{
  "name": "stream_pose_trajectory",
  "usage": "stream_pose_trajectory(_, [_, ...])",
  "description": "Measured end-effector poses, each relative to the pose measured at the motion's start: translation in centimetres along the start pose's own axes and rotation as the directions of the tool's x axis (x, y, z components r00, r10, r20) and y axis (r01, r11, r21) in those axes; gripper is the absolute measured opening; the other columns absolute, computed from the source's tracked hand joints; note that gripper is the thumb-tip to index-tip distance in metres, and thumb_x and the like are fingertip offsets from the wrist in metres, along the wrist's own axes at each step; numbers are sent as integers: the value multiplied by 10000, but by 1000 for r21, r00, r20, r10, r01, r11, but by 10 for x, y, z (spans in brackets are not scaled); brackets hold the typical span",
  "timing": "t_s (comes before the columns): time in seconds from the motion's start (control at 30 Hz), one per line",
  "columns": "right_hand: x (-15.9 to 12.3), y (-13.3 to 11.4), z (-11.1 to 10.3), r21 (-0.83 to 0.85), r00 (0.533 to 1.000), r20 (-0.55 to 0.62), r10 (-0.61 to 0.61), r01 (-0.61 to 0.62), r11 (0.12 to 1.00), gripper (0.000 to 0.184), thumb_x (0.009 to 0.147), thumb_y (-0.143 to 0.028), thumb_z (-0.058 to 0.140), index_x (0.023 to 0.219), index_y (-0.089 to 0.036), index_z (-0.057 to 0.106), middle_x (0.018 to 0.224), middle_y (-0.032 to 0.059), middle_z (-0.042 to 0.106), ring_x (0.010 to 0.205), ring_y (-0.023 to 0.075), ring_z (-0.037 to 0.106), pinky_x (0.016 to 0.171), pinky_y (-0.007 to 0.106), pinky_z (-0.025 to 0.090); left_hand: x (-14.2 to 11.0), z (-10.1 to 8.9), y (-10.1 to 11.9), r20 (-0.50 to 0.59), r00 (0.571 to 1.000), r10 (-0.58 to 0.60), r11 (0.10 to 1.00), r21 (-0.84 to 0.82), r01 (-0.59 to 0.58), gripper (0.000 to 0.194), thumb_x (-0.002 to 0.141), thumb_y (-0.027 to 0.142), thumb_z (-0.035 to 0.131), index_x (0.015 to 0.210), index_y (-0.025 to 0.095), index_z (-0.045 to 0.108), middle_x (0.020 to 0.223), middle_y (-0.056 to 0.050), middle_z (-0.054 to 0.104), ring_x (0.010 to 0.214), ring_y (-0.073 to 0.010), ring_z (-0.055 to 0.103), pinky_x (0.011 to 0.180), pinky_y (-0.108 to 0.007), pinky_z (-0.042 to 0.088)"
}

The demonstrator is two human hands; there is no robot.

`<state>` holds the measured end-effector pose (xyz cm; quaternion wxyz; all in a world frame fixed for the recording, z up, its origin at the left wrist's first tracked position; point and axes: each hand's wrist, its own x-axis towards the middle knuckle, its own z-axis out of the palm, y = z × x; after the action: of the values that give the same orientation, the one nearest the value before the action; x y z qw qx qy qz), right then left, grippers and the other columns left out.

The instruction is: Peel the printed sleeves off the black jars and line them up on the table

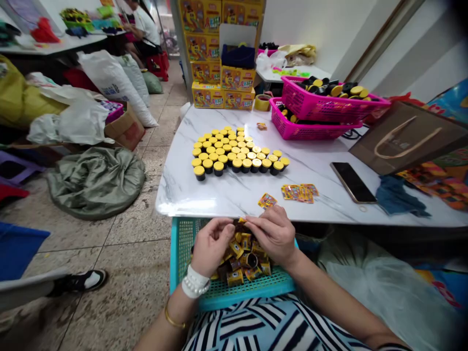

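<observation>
Both my hands are above a turquoise basket (234, 303) on my lap, with fingertips close together. Between them shows the edge of a small yellow piece (242, 220), pinched in the fingers of my right hand (272, 235). My left hand (212, 246) has its thumb and fingers pressed together; what they hold, if anything, is hidden. Below lie several small black cups with yellow printed labels (235, 278), one showing its dark open mouth (251, 260). Just beyond my right hand, a loose printed sticker (267, 201) lies on the table, beside a spread stack of similar stickers (300, 193).
On the marble-patterned table (175, 195) stand many black cups with yellow lids (234, 151). Two pink baskets (310, 130) of cups are stacked behind. A phone (353, 183), a blue cloth (400, 197) and a paper bag (398, 136) are at right; yellow boxes (206, 95) rise at the back.
</observation>
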<state>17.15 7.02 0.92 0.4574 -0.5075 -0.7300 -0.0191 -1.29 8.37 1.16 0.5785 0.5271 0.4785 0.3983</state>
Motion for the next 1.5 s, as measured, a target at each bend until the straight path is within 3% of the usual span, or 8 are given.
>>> stream_pose_trajectory(0.23, [0,-29,-4,307,951,232,203,-269,913,299,857,-208,682,1155,-216,709,1006,79,667,913,204,610,791,363,510,4,-11,-11,103,993,-60,968,-238,84,230,798,359,737,884,147,708,796,-33,708,730,-139,634,701,-251,496])
stream_pose_trajectory(0.3, [6,-25,-8,370,877,393,275,-425,826,413,848,-226,693,1259,-223,647,1051,70,683,873,182,631,757,331,526,4,-16,-11,200,976,-84,972,-200,124,309,788,342,750,1024,152,687,699,5,664,632,-116,597,626,-234,471])
stream_pose_trajectory(0.4, [12,-22,-6,350,736,615,283,-577,738,216,843,-237,692,1053,-209,733,855,24,723,700,144,625,643,274,505,4,-18,-6,205,972,-114,970,-188,154,484,789,343,756,1200,163,573,581,72,568,508,-83,506,520,-196,389])
stream_pose_trajectory(0.57, [3,-31,5,435,694,429,578,-720,541,116,786,-273,743,834,-185,685,693,-14,667,591,107,575,562,229,467,-5,-10,-10,130,975,-180,904,-369,216,410,730,348,799,1034,150,609,714,24,634,566,-79,527,545,-203,407])
stream_pose_trajectory(0.73, [-5,-35,2,459,526,686,503,-849,261,363,752,-314,775,1064,-185,642,732,-15,673,623,115,616,604,243,527,-16,-16,-19,177,964,-198,919,-308,245,251,749,365,759,750,144,641,671,15,609,593,-89,516,580,-220,408])
stream_pose_trajectory(0.9, [-5,-29,2,265,410,774,483,-902,341,277,861,-447,636,814,-175,609,573,-40,572,442,91,501,413,204,398,-14,-23,-11,195,976,-95,995,-5,98,223,796,316,693,665,143,643,633,5,575,602,-104,486,573,-223,385])
stream_pose_trajectory(1.1, [-17,-32,14,297,666,460,588,-739,605,385,951,-452,526,671,-187,524,529,-55,435,474,81,380,445,214,302,-28,-14,-9,-171,980,-104,968,-242,60,280,878,426,626,776,166,641,507,63,440,437,-75,364,430,-198,281])
stream_pose_trajectory(1.5, [-14,-44,18,175,865,294,408,-468,866,355,984,-350,500,664,-197,534,551,-44,465,502,98,414,510,239,332,-46,-15,4,-227,969,101,995,16,-100,216,874,340,646,889,180,791,806,-65,745,681,-162,628,629,-262,496])
